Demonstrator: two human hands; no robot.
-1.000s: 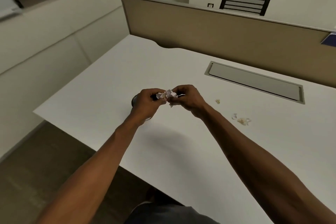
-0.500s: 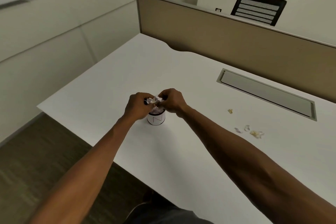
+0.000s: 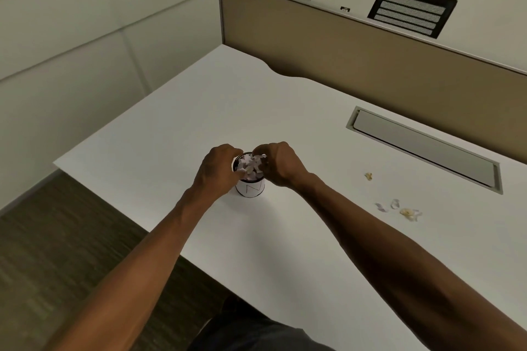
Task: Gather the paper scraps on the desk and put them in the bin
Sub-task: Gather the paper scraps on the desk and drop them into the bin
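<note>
Both hands over a small white bin [image 3: 251, 187] standing upright on the desk [image 3: 285, 111], near its front edge, left of centre. Left hand [image 3: 218, 169] curled against the bin's left rim; right hand [image 3: 278, 164] curled against the right rim. Fingers of both bent inward onto a wad of pale paper scraps [image 3: 250, 166] heaped in the bin's mouth; whether either hand pinches paper or only presses on it cannot be told. Loose scraps [image 3: 399, 208] on the desk toward its right side, well apart from the bin, one more scrap [image 3: 368, 176] nearer the cable tray cover [image 3: 425, 148] at the back.
</note>
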